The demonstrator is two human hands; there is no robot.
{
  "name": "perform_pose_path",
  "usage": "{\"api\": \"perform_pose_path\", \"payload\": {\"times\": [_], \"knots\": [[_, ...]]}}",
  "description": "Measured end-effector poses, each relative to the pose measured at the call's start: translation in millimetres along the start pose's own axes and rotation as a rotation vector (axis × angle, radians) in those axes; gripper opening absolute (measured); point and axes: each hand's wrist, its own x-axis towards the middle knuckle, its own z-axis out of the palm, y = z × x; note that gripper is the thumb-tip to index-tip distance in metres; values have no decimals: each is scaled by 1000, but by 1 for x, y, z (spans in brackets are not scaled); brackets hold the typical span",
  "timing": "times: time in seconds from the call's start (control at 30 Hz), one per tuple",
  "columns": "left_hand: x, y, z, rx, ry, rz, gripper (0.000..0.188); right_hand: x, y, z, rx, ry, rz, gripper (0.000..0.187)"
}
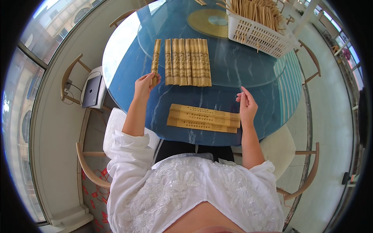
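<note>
My left hand (144, 86) pinches the near end of a narrow printed paper sleeve (156, 58), pale gold with dark patterns. It points away from me, just left of a row of similar sleeves (187, 62) lying side by side on the blue table. Closer to me lies a small stack of flat gold paper sleeves (202, 117) with dark printing, fanned slightly and running left to right. My right hand (248, 105) is at the stack's right end. Its index finger is extended, thumb apart, and I see nothing held.
On the round blue table (229, 134) sits a glass turntable (221, 75) with a gold centre (202, 23). A white plastic basket (260, 37) full of wooden chopsticks (256, 13) stands at the far right. Wooden chairs surround the table; one at left holds a laptop (92, 91).
</note>
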Motion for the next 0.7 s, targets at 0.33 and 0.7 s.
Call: {"api": "perform_pose_path", "payload": {"times": [0.33,0.7], "knots": [[19,-14,5,141,3,-64,37,-4,7,1,18,-23,-20,24],[-2,-14,-6,726,397,665,34,44,-31,-22,-304,-26,-328,27]]}}
